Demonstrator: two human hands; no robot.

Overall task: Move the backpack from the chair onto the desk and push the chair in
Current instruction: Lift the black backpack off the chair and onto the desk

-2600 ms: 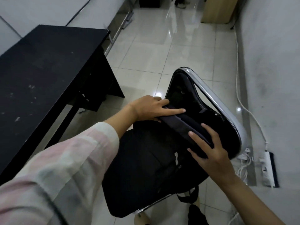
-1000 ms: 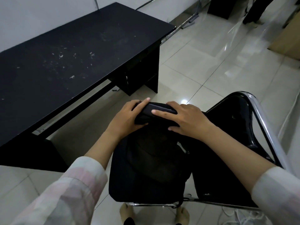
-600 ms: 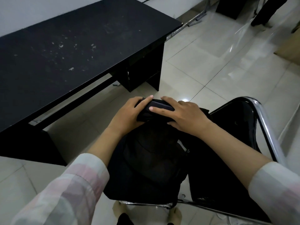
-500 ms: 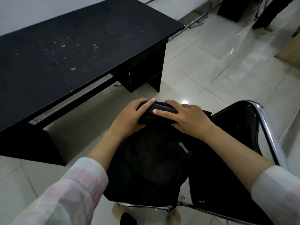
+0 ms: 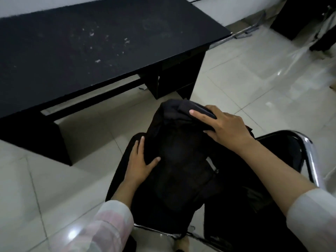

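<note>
Our right hand (image 5: pixel 227 130) grips the backpack (image 5: pixel 181 157) top; our left hand (image 5: pixel 140 166) lies open against its side — backpack on the chair (image 5: pixel 307 153), counter (image 5: pixel 91 51) beyond.

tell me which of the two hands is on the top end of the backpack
The right hand, gripping the backpack's top; the left hand presses its side, lower down.

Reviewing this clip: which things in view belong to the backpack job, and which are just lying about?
Part of the job:
backpack
chair
desk
left hand on the backpack's side
right hand on its top

Just lying about:
pale specks on the desk
dark furniture at far right
</note>
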